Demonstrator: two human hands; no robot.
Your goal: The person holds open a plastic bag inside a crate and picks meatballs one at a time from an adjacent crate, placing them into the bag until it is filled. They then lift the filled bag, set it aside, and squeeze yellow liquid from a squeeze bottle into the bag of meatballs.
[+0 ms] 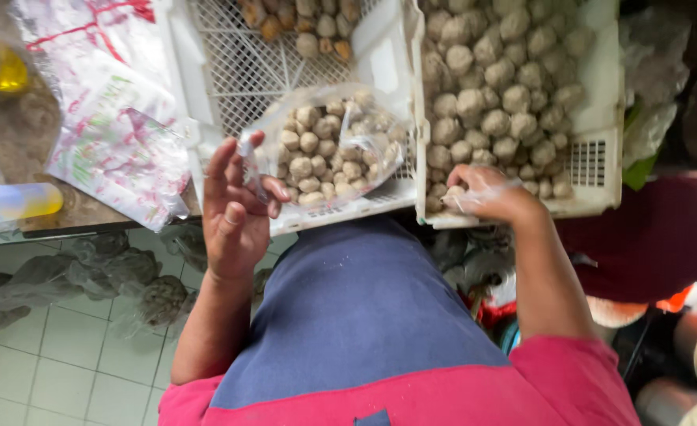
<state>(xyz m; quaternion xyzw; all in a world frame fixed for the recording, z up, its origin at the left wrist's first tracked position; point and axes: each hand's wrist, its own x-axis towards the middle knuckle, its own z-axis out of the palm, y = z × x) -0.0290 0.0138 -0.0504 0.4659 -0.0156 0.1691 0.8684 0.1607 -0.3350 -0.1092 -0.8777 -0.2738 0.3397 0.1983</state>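
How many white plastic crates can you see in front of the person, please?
2: a left crate under the bag of balls, and a right crate, full, where the right hand reaches. Others may be hidden.

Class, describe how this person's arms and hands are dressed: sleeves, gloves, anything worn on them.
The left hand is bare, with no glove, ring or watch visible. The right hand wears a thin, clear plastic glove. Both forearms are uncovered; short pink sleeves end above the elbows, beside a blue apron.
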